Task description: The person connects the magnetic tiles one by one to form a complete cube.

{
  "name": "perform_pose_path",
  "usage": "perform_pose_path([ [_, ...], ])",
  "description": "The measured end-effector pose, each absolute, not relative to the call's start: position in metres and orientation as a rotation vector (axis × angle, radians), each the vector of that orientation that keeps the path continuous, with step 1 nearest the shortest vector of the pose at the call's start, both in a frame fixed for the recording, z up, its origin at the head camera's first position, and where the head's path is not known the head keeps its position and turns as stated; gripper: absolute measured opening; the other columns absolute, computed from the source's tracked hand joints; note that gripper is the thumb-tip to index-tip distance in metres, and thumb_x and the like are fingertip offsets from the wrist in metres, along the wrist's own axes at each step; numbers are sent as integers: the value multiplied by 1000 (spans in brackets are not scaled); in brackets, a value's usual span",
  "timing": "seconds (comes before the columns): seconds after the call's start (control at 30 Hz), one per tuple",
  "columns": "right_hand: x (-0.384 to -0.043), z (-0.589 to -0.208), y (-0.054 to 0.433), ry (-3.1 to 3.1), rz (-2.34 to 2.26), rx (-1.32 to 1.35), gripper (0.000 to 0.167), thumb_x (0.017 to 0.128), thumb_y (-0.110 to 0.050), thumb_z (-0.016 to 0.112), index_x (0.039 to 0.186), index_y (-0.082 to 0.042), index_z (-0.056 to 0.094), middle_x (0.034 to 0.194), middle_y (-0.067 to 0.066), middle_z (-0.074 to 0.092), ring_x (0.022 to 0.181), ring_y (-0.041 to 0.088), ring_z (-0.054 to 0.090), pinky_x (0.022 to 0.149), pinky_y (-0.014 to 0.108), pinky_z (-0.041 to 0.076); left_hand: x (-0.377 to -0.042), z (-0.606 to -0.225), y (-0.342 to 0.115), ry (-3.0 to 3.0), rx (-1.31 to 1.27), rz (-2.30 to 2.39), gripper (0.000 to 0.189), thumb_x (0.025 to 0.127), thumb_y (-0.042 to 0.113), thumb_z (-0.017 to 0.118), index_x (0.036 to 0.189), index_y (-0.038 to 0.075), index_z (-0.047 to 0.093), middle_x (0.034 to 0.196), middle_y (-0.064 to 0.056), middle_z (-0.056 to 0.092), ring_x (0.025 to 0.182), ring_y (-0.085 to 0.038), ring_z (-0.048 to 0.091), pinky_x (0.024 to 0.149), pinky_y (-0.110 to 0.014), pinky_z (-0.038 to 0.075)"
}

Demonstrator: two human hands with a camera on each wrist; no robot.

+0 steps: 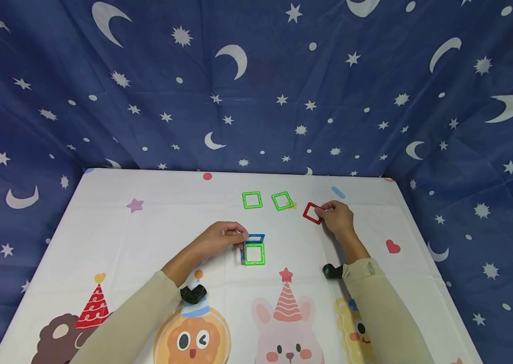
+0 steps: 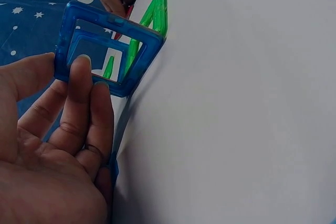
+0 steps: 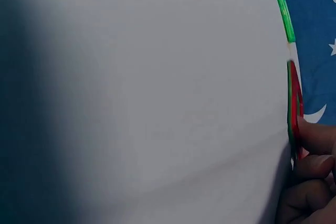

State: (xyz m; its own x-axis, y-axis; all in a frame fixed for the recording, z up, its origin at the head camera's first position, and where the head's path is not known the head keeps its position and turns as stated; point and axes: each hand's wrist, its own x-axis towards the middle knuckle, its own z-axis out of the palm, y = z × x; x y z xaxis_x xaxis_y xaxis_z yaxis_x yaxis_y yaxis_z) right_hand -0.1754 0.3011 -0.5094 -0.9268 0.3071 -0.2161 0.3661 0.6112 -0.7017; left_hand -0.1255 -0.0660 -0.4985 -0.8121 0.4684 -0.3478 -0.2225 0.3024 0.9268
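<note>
My left hand point(image 1: 217, 240) pinches an upright blue square magnetic tile point(image 2: 110, 20) between thumb and fingers. Behind it, a second blue tile point(image 1: 256, 235) stands along the far edge of a green square tile point(image 1: 263, 254) that lies on the table. The held blue tile runs along the green one's left side, so the three meet at a corner. Farther right, my right hand point(image 1: 339, 218) grips a red square tile point(image 1: 306, 210) by its right side, thumb on its face. A dark green edge shows along the red tile point(image 3: 295, 93) in the right wrist view.
Two more green square tiles, one left point(image 1: 252, 208) and one tilted point(image 1: 275, 202), lie toward the back of the white table point(image 1: 183, 202). A blue curtain point(image 1: 261, 126) with moons and stars hangs behind and at both sides. Cartoon animals are printed along the table's front.
</note>
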Motion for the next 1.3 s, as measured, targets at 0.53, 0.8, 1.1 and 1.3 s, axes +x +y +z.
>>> perform_pose_path([
  [0.53, -157, -509, 300, 2350, -1510, 490, 33, 101, -36, 64, 102, -3, 67, 63, -4, 46, 52, 12, 40, 49, 26, 33, -125, -498, -67, 2009, 207, 1550, 21, 97, 32, 71, 107, 14, 74, 86, -6, 74, 89, -22, 65, 85, -32, 43],
  [0.8, -134, -499, 283, 1966, -1800, 354, 31, 103, -30, 62, 106, 1, 64, 66, -4, 45, 49, 8, 35, 44, 22, 27, -125, -499, -66, 2022, 211, 1541, 18, 97, 32, 70, 107, 17, 74, 85, -2, 74, 90, -20, 65, 89, -32, 44],
  [1.1, -116, -492, 265, 1851, -1766, 195, 40, 106, -26, 55, 121, 11, 59, 75, -2, 49, 52, 7, 35, 44, 20, 25, -125, -498, -65, 2021, 206, 1535, 19, 98, 32, 70, 107, 16, 74, 86, -4, 74, 91, -21, 65, 88, -32, 44],
  [1.3, -104, -487, 250, 1857, -1685, 97, 40, 103, -21, 60, 121, 14, 61, 88, 2, 62, 54, 8, 35, 45, 20, 26, -124, -498, -65, 2022, 198, 1535, 18, 98, 32, 70, 107, 17, 74, 87, -5, 74, 93, -21, 65, 91, -33, 43],
])
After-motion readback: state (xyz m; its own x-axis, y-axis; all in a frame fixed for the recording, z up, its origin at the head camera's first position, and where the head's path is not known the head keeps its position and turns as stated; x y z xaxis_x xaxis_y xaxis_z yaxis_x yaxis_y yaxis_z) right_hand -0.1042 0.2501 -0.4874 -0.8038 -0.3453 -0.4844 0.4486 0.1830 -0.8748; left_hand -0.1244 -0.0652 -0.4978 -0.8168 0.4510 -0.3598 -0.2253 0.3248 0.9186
